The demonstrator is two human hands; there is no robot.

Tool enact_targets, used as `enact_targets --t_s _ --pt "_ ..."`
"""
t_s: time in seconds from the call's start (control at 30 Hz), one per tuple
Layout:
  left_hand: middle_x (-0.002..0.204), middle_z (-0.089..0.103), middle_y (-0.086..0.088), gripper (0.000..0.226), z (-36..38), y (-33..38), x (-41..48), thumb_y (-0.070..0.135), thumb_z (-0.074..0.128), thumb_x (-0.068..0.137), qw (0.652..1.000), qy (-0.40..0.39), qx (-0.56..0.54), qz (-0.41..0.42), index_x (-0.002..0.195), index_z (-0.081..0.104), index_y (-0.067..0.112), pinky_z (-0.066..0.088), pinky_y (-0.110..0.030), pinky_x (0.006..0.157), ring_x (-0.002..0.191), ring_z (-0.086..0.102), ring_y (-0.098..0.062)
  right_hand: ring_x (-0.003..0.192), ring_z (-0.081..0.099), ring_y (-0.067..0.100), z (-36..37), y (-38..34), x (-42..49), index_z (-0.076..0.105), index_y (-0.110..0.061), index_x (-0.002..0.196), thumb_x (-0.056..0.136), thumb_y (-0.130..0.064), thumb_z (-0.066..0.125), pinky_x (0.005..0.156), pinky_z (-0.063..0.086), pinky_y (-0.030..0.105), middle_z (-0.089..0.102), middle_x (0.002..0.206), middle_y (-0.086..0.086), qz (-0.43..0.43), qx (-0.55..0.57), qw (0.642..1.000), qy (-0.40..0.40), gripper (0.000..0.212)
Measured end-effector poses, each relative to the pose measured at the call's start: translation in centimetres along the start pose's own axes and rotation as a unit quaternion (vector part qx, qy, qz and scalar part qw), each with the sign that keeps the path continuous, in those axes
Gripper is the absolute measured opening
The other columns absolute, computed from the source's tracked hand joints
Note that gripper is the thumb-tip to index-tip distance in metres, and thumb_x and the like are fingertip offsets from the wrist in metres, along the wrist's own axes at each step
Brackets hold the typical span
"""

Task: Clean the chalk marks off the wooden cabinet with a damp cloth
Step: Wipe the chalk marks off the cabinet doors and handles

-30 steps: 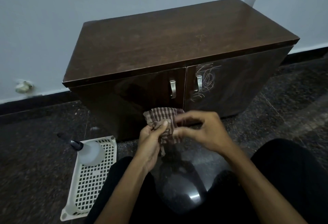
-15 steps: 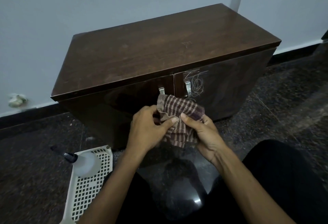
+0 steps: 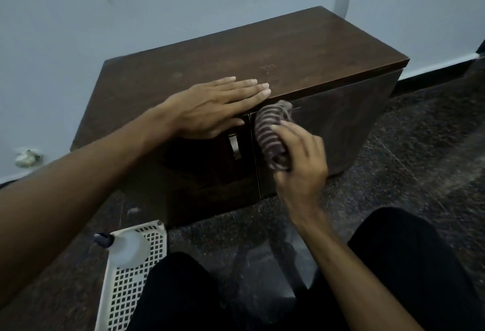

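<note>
A low dark wooden cabinet [image 3: 301, 50] stands against the wall, with two front doors. My left hand [image 3: 217, 106] lies flat on the cabinet's top front edge, fingers straight. My right hand [image 3: 299, 162] grips a bunched brown striped cloth [image 3: 271, 134] and presses it against the upper left corner of the right door. The cloth and hand cover the spot where the chalk scribbles were, so the marks are hidden. The left door's metal handle [image 3: 233, 145] shows just left of the cloth. A faint pale smudge [image 3: 267, 67] sits on the cabinet top.
A white perforated plastic tray [image 3: 126, 286] lies on the dark speckled floor at the lower left, with a white spray bottle [image 3: 123, 248] on it. My legs in black trousers [image 3: 409, 265] fill the bottom. A pale wall runs behind the cabinet.
Both hands held the cloth in front of the doors before. Now my left hand has let go and moved up onto the cabinet top, and my right hand has carried the cloth onto the right door.
</note>
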State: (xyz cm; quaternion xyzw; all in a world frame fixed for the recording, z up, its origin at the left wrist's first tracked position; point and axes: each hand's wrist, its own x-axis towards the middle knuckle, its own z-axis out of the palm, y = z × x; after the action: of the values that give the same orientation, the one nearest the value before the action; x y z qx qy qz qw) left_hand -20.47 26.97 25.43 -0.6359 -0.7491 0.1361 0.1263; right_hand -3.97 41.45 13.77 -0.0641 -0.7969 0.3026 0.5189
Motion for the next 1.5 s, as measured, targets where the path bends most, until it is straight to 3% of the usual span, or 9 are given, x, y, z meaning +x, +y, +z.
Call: enact_targets --t_s 0.1,0.23,0.5,0.67,0.83,1.0,1.13,1.27,1.5 --pt "0.167 0.013 -0.009 0.058 0.6 0.7 0.0 0.026 0.030 0.108 1.000 0.028 -0.006 -0.005 0.160 0.007 0.010 0.024 -0.043 0.124 0.154 0.015 -0.021 0.107 0.057 0.026 2.9 1.0 -0.3 0.071 -0.024 0.124 0.084 -0.001 0.074 0.083 0.053 0.040 0.065 0.129 0.003 -0.082 -0.098 0.992 -0.024 0.046" --pt "0.167 0.012 -0.010 0.059 0.9 0.6 -0.1 0.018 0.031 0.106 0.999 0.034 -0.004 -0.001 0.159 0.007 0.007 0.022 -0.041 0.125 0.154 0.013 -0.020 0.108 0.058 0.026 4.7 2.5 -0.5 0.070 -0.027 0.126 0.091 -0.011 0.073 0.079 0.052 0.040 0.062 0.131 0.003 -0.127 -0.148 0.981 0.006 0.039" --pt "0.166 0.015 -0.009 0.056 0.8 0.3 0.1 0.021 0.030 0.108 0.998 0.048 -0.041 0.010 0.159 0.012 0.006 0.026 -0.043 0.123 0.154 0.015 -0.021 0.095 0.064 0.028 3.0 5.7 0.8 0.072 -0.012 0.121 0.096 -0.010 0.064 0.088 0.050 0.022 0.069 0.112 0.012 0.064 -0.059 0.991 0.103 0.026" --pt "0.166 0.016 -0.010 0.056 0.7 0.2 0.2 0.019 0.033 0.107 0.997 0.047 -0.052 0.013 0.158 0.015 0.005 0.028 -0.044 0.122 0.154 0.018 -0.022 0.084 0.053 0.024 3.3 4.7 0.7 0.074 -0.019 0.118 0.076 0.010 0.074 0.075 0.046 0.025 0.071 0.111 0.005 -0.053 -0.057 0.997 0.017 0.051" --pt "0.165 0.019 -0.010 0.055 0.6 0.3 0.2 0.018 0.034 0.107 0.997 0.058 -0.050 0.013 0.157 0.018 0.003 0.027 -0.043 0.123 0.153 0.020 -0.022 0.087 0.053 0.020 3.1 4.7 1.5 0.079 -0.024 0.107 0.086 -0.002 0.076 0.065 0.054 0.036 0.074 0.105 -0.002 -0.131 -0.093 0.987 0.012 0.030" --pt "0.165 0.019 -0.009 0.054 0.7 0.3 0.2 0.019 0.031 0.108 0.997 0.061 -0.044 0.016 0.157 0.018 0.004 0.027 -0.043 0.123 0.153 0.019 -0.021 0.083 0.056 0.025 1.9 7.9 0.9 0.079 -0.020 0.108 0.083 -0.001 0.078 0.072 0.051 0.030 0.073 0.108 0.000 -0.051 -0.093 0.994 0.026 0.031" --pt "0.165 0.019 -0.010 0.053 0.7 0.3 0.2 0.019 0.031 0.108 0.997 0.064 -0.038 0.018 0.157 0.018 0.004 0.026 -0.042 0.123 0.153 0.019 -0.021 0.082 0.056 0.028 2.4 8.9 -1.7 0.076 -0.016 0.114 0.082 0.002 0.075 0.076 0.048 0.026 0.072 0.107 0.005 -0.054 -0.067 0.996 -0.030 0.037" --pt "0.165 0.021 -0.010 0.053 0.8 0.3 0.2 0.019 0.032 0.108 0.997 0.069 -0.028 0.020 0.157 0.020 0.003 0.027 -0.043 0.123 0.153 0.020 -0.022 0.084 0.056 0.028 2.5 9.8 -3.5 0.074 -0.016 0.118 0.084 0.001 0.069 0.071 0.050 0.032 0.070 0.109 0.008 -0.041 -0.074 0.994 -0.064 0.039" --pt "0.164 0.023 -0.011 0.052 0.9 0.3 0.3 0.018 0.034 0.108 0.996 0.080 -0.021 0.021 0.156 0.022 0.003 0.029 -0.044 0.122 0.152 0.023 -0.023 0.084 0.055 0.029 2.4 8.0 1.3 0.076 -0.021 0.115 0.087 -0.003 0.077 0.074 0.048 0.030 0.065 0.119 0.006 -0.111 -0.082 0.990 0.013 0.033"
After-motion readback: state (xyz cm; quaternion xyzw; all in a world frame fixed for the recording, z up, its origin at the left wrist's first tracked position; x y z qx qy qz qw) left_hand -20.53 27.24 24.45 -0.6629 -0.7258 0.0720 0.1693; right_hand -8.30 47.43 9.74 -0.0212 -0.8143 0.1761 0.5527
